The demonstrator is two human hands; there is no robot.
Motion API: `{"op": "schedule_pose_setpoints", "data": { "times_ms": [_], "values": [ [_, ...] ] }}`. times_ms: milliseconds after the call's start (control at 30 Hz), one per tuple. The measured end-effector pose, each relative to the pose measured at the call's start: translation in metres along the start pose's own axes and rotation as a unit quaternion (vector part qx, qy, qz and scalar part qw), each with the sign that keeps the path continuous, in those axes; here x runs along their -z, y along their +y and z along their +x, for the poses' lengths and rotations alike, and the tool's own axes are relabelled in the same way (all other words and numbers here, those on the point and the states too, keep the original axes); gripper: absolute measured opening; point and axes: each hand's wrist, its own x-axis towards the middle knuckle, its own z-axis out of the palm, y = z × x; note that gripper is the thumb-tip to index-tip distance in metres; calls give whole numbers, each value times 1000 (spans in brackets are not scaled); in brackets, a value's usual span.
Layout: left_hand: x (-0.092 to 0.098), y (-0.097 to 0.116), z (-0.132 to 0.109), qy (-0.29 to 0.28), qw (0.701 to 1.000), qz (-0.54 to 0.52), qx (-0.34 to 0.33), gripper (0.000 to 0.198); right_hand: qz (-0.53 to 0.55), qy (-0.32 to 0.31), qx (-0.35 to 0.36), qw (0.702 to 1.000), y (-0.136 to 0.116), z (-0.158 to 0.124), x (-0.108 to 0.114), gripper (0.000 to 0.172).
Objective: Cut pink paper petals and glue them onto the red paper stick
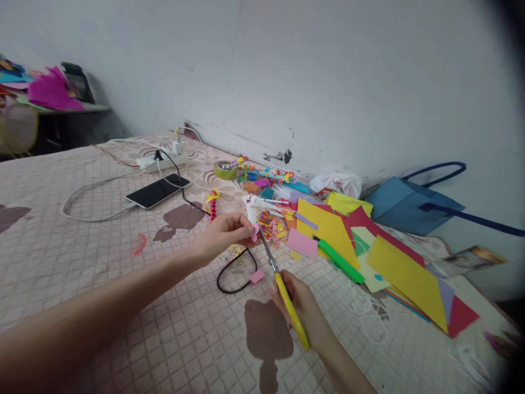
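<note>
My left hand (225,232) pinches a small pink paper piece (255,232) between thumb and fingers. In my right hand (301,309) are yellow-handled scissors (283,293), whose blades reach up to the pink piece. Below the left hand, a cut pink scrap (257,276) lies on the patterned cloth (82,257), beside a black cable loop (235,273).
Coloured paper sheets (406,271), a pink rectangle (302,243) and a green marker (340,261) lie to the right. A phone (158,191), power strip (162,161) and cables sit at the left. Tape roll (226,169), small craft bits and a blue bag (410,205) line the wall.
</note>
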Motion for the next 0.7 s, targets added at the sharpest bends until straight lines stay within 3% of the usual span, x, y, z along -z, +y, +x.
{"op": "schedule_pose_setpoints", "data": {
  "times_ms": [700],
  "values": [
    [5,-4,2,1,999,-34,-8,18,25,1,-23,999,-2,0,-1,27]
  ]
}}
